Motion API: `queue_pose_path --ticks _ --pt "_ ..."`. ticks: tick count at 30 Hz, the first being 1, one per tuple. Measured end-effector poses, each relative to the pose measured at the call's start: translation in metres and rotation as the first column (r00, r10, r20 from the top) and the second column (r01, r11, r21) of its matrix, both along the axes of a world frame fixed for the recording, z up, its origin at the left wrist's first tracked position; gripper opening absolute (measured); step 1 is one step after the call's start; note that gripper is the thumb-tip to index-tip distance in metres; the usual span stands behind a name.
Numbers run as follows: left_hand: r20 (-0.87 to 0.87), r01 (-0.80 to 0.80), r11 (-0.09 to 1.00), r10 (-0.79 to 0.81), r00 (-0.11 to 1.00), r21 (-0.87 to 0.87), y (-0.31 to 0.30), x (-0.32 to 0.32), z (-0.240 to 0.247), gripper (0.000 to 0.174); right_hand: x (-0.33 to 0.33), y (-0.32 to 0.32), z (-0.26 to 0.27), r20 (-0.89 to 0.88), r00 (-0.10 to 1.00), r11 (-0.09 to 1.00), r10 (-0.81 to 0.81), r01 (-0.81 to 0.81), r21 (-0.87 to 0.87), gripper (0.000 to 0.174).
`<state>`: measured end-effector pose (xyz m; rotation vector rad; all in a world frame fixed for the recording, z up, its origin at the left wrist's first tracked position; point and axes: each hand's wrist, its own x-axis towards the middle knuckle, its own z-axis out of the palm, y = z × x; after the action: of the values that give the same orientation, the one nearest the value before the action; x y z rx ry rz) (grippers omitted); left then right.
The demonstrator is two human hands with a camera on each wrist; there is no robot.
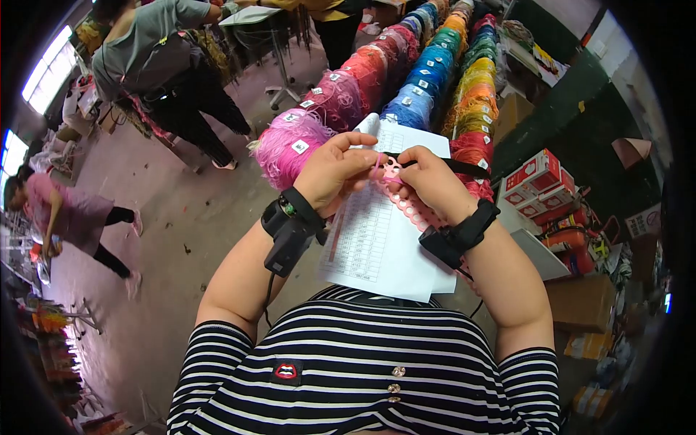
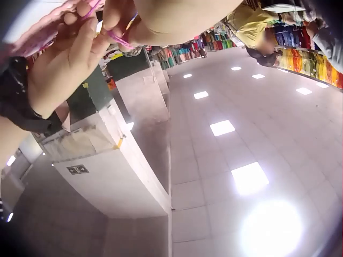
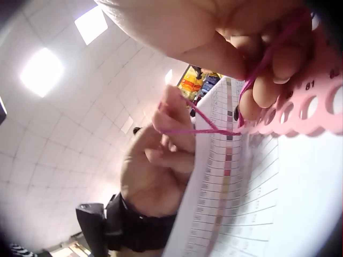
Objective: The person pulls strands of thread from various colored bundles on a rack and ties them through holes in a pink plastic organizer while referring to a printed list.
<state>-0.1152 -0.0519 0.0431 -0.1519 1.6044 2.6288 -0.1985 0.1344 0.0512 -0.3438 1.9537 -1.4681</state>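
Observation:
Both hands meet over printed chart sheets [image 1: 362,239]. The right hand [image 1: 435,181] pinches the end of a pink strip with a row of holes [image 1: 417,212], which in the right wrist view carries printed numbers [image 3: 316,99]. A magenta thread [image 3: 201,131] runs from the strip's end to the left hand [image 3: 163,160], forming a narrow loop round its fingertips. In the head view the left hand [image 1: 337,170] has its thumb and forefinger together on that thread. The left wrist view shows the thread [image 2: 119,39] between the fingers of the two hands.
Rows of coloured yarn bundles [image 1: 420,80] with small labels extend ahead, pink ones [image 1: 297,145] nearest the left hand. Red and white boxes [image 1: 533,177] and a cardboard box [image 1: 580,303] lie at the right. Two people, one in grey [image 1: 148,54], one in pink [image 1: 72,206], are at the left.

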Motion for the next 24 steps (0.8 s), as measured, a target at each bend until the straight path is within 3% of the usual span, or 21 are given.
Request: queue_pose_path --ticks 4,6,8,10,12,14,16,17,19,22,23,24 --pt "-0.15 0.011 0.935 -0.068 0.986 -0.354 0.012 -0.004 -0.018 0.045 0.003 0.0 0.007 0.15 0.987 0.982 -0.065 0.09 -0.165 0.024" --pt "-0.221 0.012 0.712 -0.234 0.947 -0.703 0.016 0.0 -0.014 0.048 0.001 0.003 0.008 0.171 0.985 0.978 -0.007 0.042 -0.203 0.024" --pt "-0.215 -0.039 0.66 -0.187 0.959 -0.75 0.016 0.001 -0.017 0.046 0.0 0.012 0.005 -0.223 0.974 0.999 0.047 -0.05 -0.006 0.028" --pt "-0.18 0.026 0.838 -0.147 0.973 -0.545 0.013 -0.003 -0.021 0.051 0.005 0.018 0.008 -0.557 0.819 0.981 0.139 -0.038 0.189 0.033" --pt "-0.15 0.075 0.928 -0.138 0.979 -0.366 0.01 -0.002 -0.016 0.055 0.017 0.026 0.016 -0.789 0.562 0.939 0.247 0.06 0.338 0.039" --pt "-0.131 0.126 0.961 -0.161 0.978 -0.246 0.011 0.005 0.002 0.058 0.016 0.03 0.011 -0.681 0.699 0.958 0.217 -0.017 0.288 0.045" --pt "-0.224 0.03 0.919 -0.127 0.966 -0.393 0.01 0.001 -0.002 0.055 0.002 0.031 0.0 -0.534 0.825 0.977 0.186 -0.096 0.192 0.044" --pt "-0.254 -0.027 0.878 -0.109 0.961 -0.478 0.008 0.001 -0.003 0.052 -0.001 0.031 -0.004 -0.425 0.893 0.989 0.147 -0.144 0.039 0.037" --pt "-0.316 -0.233 0.712 0.016 0.949 -0.663 -0.003 0.0 -0.007 0.043 -0.009 0.038 0.008 -0.32 0.922 0.976 0.217 -0.198 0.09 0.032" --pt "-0.389 -0.419 0.678 0.208 0.897 -0.604 -0.021 -0.003 0.006 0.037 -0.01 0.049 0.032 -0.239 0.932 0.961 0.273 -0.251 0.115 0.025" --pt "-0.371 -0.389 0.823 0.238 0.898 -0.413 -0.018 0.0 0.013 0.023 -0.009 0.053 0.038 -0.229 0.94 0.967 0.253 -0.236 0.099 0.024" --pt "-0.312 -0.286 0.926 0.204 0.928 -0.246 -0.021 0.004 0.021 0.022 -0.006 0.057 0.047 -0.219 0.947 0.971 0.237 -0.224 0.083 0.024"
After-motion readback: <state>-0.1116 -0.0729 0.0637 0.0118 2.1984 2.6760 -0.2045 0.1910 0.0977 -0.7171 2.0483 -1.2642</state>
